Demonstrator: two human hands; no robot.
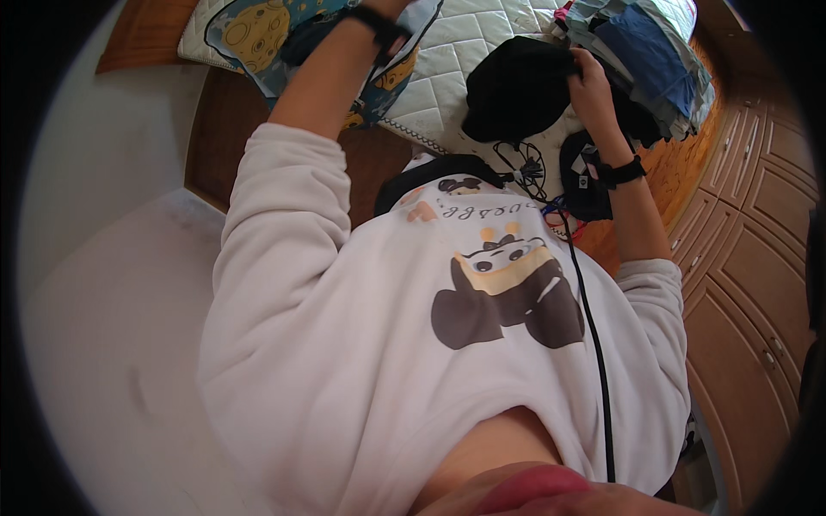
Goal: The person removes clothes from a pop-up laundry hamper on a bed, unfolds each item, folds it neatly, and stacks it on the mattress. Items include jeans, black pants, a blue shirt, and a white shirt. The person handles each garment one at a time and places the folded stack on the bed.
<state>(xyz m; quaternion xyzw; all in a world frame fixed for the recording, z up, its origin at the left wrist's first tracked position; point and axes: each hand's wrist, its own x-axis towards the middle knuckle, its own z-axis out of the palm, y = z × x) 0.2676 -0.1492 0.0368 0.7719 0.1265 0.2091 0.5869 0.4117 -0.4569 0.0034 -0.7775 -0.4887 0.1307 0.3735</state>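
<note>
My right hand (592, 90) is closed on the edge of a black, rounded piece of soft cloth (519, 89), perhaps a hat or a bunched garment. The cloth rests on a white quilted mattress (452, 43). My left arm reaches up to the top edge, and only the base of my left hand (389, 7) shows there, its fingers out of frame. Under that forearm lies a blue patterned fabric (251, 39) with yellow, round figures, and dark cloth (308, 39) lies on it. Each wrist wears a black band.
A pile of folded clothes (650, 56) in blue, grey and black is at the far right. Nearer are a coiled cable (523, 168) and a black item with a tag (585, 182). Wooden cabinets (747, 224) line the right; a black cord (594, 344) hangs down my front.
</note>
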